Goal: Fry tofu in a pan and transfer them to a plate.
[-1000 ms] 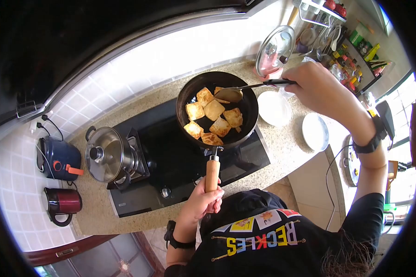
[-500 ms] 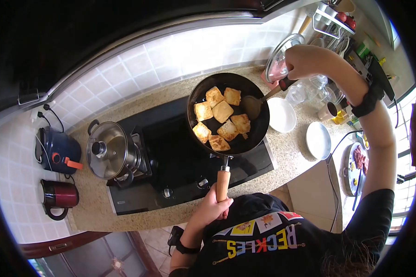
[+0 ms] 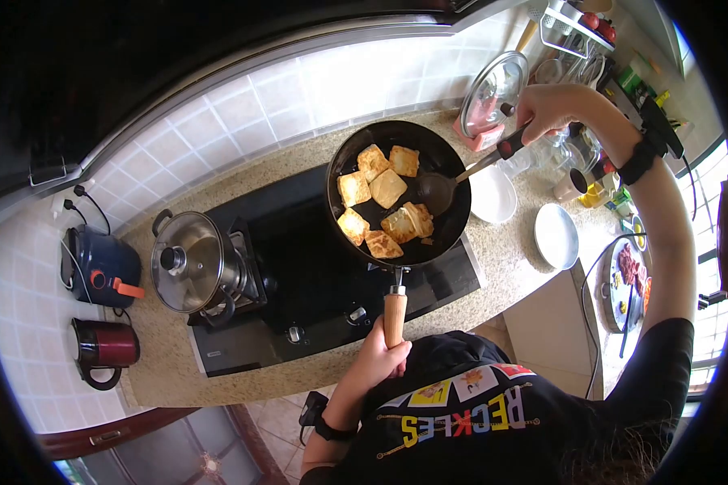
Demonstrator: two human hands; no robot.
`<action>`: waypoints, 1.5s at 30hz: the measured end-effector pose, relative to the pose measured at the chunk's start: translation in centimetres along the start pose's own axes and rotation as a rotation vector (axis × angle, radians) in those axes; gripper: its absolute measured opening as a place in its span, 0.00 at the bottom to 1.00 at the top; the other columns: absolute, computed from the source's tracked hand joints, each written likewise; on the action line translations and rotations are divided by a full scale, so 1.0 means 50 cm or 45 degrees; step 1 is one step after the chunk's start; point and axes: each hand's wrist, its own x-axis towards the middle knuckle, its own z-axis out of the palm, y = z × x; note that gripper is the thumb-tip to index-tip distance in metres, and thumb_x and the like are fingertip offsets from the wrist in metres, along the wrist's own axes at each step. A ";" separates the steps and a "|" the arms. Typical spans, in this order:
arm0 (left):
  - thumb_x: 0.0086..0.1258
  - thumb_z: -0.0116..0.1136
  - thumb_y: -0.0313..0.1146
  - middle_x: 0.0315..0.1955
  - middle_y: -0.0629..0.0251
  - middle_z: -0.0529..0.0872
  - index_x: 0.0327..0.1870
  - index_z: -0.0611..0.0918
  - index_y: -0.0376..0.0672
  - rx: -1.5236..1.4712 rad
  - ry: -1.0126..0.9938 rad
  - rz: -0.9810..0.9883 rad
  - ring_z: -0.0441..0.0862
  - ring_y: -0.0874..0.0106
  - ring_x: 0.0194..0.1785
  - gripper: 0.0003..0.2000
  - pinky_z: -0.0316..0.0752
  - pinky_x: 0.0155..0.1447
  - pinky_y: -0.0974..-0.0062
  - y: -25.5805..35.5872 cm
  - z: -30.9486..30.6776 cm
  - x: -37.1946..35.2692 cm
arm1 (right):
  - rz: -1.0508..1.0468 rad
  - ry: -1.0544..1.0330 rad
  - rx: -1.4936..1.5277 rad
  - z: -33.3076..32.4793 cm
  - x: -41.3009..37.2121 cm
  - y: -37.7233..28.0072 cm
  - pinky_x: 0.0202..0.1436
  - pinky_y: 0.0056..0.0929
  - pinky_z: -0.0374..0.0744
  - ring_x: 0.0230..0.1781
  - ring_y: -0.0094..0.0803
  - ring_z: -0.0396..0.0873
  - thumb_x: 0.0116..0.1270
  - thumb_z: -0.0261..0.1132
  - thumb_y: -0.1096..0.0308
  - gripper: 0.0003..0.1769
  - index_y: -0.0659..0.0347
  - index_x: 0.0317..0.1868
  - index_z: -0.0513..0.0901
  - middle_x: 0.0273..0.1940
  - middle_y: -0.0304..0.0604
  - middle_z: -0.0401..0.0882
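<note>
My left hand (image 3: 385,356) is wrapped round the wooden handle of a black frying pan (image 3: 455,234). In the pan lie several browned, square slices of what looks like tofu (image 3: 388,188). My right hand (image 3: 548,111), raised at the upper right, grips the dark handle of a spatula (image 3: 481,163). The spatula's broad, rounded head rests inside the pan at its right side, beside the slices. Close to that head, one slice stands tilted against or partly over another (image 3: 408,222).
A lidded steel pot (image 3: 190,271) sits on the left burner of the black hob (image 3: 299,242). Right of the pan are a white plate (image 3: 493,198) and a white bowl (image 3: 556,236). A glass lid (image 3: 493,93) leans behind; a platter of food (image 3: 627,283) stands far right.
The spatula head has moved slightly down and left, and the slice at the pan's right has shifted onto or against its neighbour. My left hand keeps its hold on the handle.
</note>
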 end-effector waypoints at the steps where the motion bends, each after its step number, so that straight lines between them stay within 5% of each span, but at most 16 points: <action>1: 0.66 0.55 0.25 0.26 0.68 0.74 0.60 0.60 0.36 0.012 -0.003 -0.002 0.74 0.81 0.19 0.24 0.69 0.18 0.83 -0.002 -0.001 0.000 | -0.013 -0.015 0.065 0.006 0.001 0.008 0.15 0.23 0.64 0.12 0.20 0.67 0.54 0.68 0.65 0.11 0.65 0.22 0.82 0.11 0.34 0.70; 8: 0.66 0.55 0.25 0.25 0.69 0.74 0.57 0.61 0.38 0.003 0.017 -0.001 0.74 0.81 0.18 0.21 0.68 0.18 0.83 -0.004 0.002 0.001 | 0.023 -0.155 0.209 0.069 -0.005 0.029 0.18 0.21 0.66 0.16 0.18 0.69 0.58 0.68 0.64 0.11 0.64 0.36 0.85 0.16 0.31 0.72; 13: 0.66 0.55 0.26 0.24 0.69 0.74 0.56 0.62 0.39 0.006 0.022 -0.024 0.75 0.81 0.18 0.20 0.68 0.18 0.84 -0.002 0.003 0.001 | -0.119 -0.094 0.305 0.139 0.006 0.041 0.18 0.20 0.64 0.15 0.17 0.67 0.59 0.67 0.64 0.12 0.64 0.38 0.85 0.15 0.30 0.71; 19: 0.66 0.55 0.26 0.23 0.69 0.74 0.56 0.62 0.38 0.002 0.037 -0.019 0.75 0.80 0.18 0.20 0.68 0.17 0.83 0.002 0.010 0.000 | 0.081 -0.168 0.431 0.160 -0.026 0.048 0.15 0.18 0.62 0.15 0.17 0.67 0.63 0.66 0.64 0.11 0.62 0.41 0.85 0.17 0.31 0.72; 25: 0.66 0.53 0.25 0.24 0.67 0.75 0.59 0.59 0.37 0.042 0.060 -0.026 0.75 0.80 0.19 0.23 0.71 0.20 0.82 0.008 0.023 0.000 | 0.096 -0.268 0.292 0.132 -0.028 0.032 0.15 0.20 0.61 0.13 0.16 0.63 0.65 0.62 0.61 0.13 0.60 0.27 0.81 0.15 0.30 0.69; 37: 0.63 0.53 0.24 0.22 0.65 0.75 0.61 0.58 0.37 0.215 0.174 -0.024 0.77 0.76 0.18 0.26 0.73 0.20 0.77 0.001 0.043 0.005 | -0.137 -0.108 1.148 0.395 0.017 0.057 0.15 0.18 0.58 0.14 0.15 0.62 0.69 0.62 0.63 0.12 0.62 0.42 0.84 0.16 0.30 0.69; 45: 0.62 0.53 0.24 0.22 0.63 0.77 0.60 0.58 0.36 0.352 0.235 -0.043 0.77 0.75 0.18 0.26 0.74 0.20 0.76 0.003 0.057 0.010 | -0.028 -0.005 1.380 0.416 -0.043 0.029 0.14 0.16 0.55 0.13 0.14 0.60 0.68 0.62 0.62 0.12 0.62 0.44 0.83 0.18 0.30 0.69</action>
